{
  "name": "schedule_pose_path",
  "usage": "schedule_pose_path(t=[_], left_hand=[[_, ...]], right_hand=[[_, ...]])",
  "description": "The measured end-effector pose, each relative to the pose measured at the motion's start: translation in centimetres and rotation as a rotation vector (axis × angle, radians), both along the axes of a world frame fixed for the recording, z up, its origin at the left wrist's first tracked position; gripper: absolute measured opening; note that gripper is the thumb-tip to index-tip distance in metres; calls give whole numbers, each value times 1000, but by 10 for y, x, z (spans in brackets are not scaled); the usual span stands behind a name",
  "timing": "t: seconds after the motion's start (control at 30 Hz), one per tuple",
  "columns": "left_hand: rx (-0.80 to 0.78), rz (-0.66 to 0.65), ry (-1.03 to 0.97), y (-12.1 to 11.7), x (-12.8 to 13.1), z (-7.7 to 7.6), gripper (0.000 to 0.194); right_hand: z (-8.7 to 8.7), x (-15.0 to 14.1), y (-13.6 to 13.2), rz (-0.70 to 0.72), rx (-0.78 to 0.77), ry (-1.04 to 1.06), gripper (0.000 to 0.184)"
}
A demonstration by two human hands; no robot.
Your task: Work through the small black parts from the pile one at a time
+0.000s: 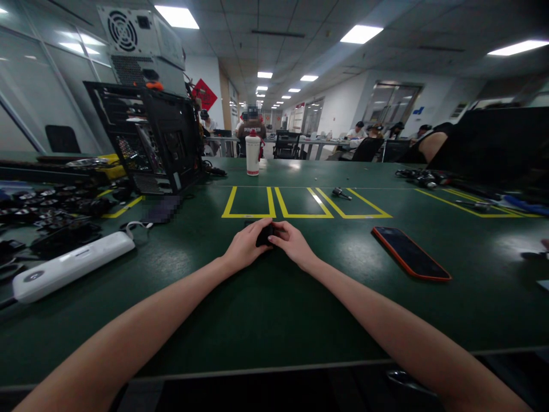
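Note:
Between my two hands is a small black blocky object [264,235], mostly covered by fingers, so its exact kind does not show. My left hand [245,246] is closed around its left side, with the thumb toward me and the fingers over the top. From the other side, my right hand [294,240] grips it with thumb and fingertips. Both hands are low over the green table [257,320], just in front of yellow tape outlines [249,216]. Inside the right-hand outline lies a small dark metal part [342,193].
To the right lies an orange-edged phone [410,253]. A white power strip [75,266] and heaped black parts [43,200] are on the left, near an open computer case [160,137]. A white cup [253,154] stands behind the outlines. People sit farther back.

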State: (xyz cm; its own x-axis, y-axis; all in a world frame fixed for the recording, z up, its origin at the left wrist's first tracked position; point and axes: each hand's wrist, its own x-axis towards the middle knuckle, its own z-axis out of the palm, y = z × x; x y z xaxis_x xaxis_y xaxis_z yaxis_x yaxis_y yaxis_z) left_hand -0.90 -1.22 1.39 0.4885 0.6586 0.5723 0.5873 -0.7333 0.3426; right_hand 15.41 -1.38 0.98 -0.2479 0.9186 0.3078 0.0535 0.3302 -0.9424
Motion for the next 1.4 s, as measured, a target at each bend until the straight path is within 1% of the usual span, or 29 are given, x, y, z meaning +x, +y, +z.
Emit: schedule_pose_path(t=[0.23, 0.37, 0.5, 0.6, 0.73, 0.87, 0.97, 1.1, 1.23, 1.4], left_hand=[[-3, 9, -11, 3, 1, -3, 63], [-9, 12, -18, 4, 1, -4, 63], [-15, 5, -21, 2, 1, -2, 62], [-23, -5, -22, 0, 1, 0, 60], [-31, 2, -14, 0, 1, 1, 61], [-25, 19, -6, 1, 2, 0, 61], [-23, 22, -4, 0, 2, -1, 61], [-29, 46, 3, -3, 2, 0, 61], [-22, 50, 3, -5, 4, 1, 60], [0, 78, 5, -11, 6, 1, 60]], right_hand=[[-1, -3, 0, -49, 66, 24, 23], [-1, -2, 4, -85, 57, -12, 30], [-1, -1, 3, -40, 20, -28, 33], [-1, 0, 0, -28, 47, -15, 33], [0, 0, -3, -18, 57, 1, 29], [2, 0, -1, -46, 52, -1, 24], [2, 0, 1, -62, 25, -33, 30], [2, 0, 0, -17, -12, -53, 33], [0, 0, -1, 13, 30, -6, 31], [-1, -1, -2, -9, 81, 1, 27]])
